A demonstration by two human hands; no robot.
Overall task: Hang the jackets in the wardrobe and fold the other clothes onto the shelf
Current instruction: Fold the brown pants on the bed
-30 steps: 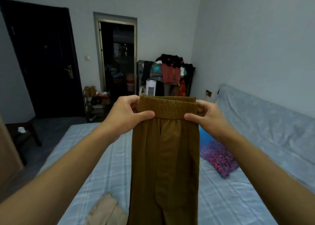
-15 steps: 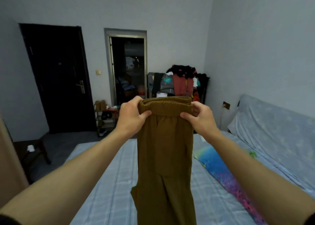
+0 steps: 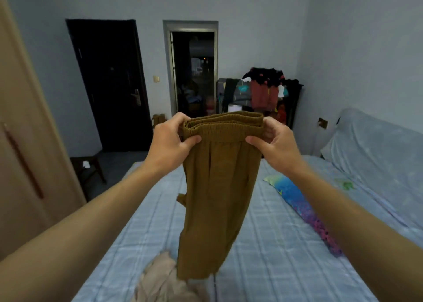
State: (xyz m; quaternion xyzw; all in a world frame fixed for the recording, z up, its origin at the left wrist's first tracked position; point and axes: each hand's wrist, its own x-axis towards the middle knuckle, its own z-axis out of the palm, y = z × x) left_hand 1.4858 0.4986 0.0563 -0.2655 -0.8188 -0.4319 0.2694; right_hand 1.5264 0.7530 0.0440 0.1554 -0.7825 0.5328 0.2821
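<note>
A bed [image 3: 263, 244] with a pale blue checked sheet fills the lower part of the view and serves as the landmark. At the left of the bed stands a tan wardrobe door [image 3: 25, 155]. Beyond the far end of the bed, a rack [image 3: 263, 91] heaped with clothes stands against the wall. Above the bed, brown trousers [image 3: 217, 187] hang doubled lengthwise, their hem just over the bed's near end. A colourful pillow [image 3: 304, 207] lies on the bed's right side. A beige garment [image 3: 162, 281] lies crumpled on the bed's near edge. The left hand [image 3: 170, 144] is clamped on the left end of the elastic waistband, and the right hand [image 3: 274, 144] is clamped on its right end.
</note>
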